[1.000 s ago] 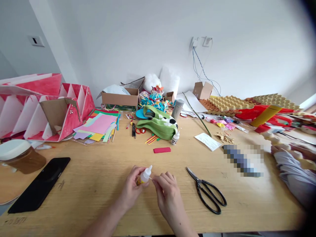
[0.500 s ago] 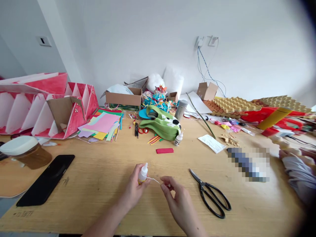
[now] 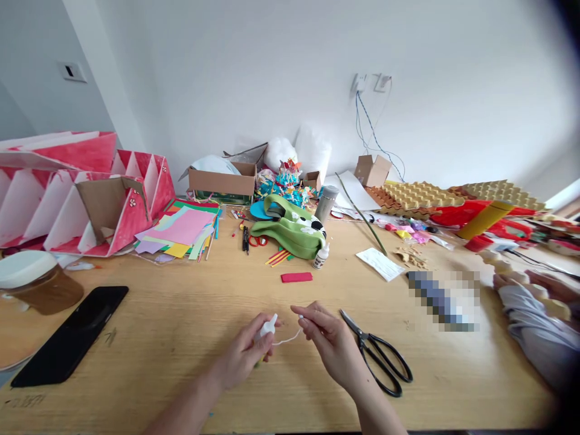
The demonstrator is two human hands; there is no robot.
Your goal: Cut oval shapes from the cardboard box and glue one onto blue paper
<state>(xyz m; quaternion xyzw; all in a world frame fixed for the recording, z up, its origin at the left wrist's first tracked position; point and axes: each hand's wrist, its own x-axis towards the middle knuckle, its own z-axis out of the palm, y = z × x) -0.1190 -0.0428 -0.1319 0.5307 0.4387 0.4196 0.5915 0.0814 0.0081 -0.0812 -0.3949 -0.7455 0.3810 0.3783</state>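
Observation:
My left hand [image 3: 247, 350] is closed round a small white bottle [image 3: 268, 327] with a pointed nozzle, tilted to the right. A thin white string [image 3: 288, 339] runs from beside the bottle to my right hand [image 3: 328, 338], whose thumb and forefinger pinch its end. Just right of that hand, black-handled scissors [image 3: 379, 353] lie on the wooden table [image 3: 181, 338]. Beyond the hands are a flat red strip [image 3: 296, 277] and a second small white bottle [image 3: 321, 257], standing upright by a green cloth item [image 3: 294, 232].
A black phone [image 3: 72, 335] and a lidded jar [image 3: 40, 281] are at the left. Coloured paper [image 3: 183, 229] lies behind, beside a cardboard box [image 3: 222, 181]. At the right edge, another person's sleeve [image 3: 534, 326] and hands rest near egg-tray pieces.
My right hand has risen and its fingers now pinch the string end higher up. The bottle in my left hand has tilted to the right. The camera view has shifted slightly.

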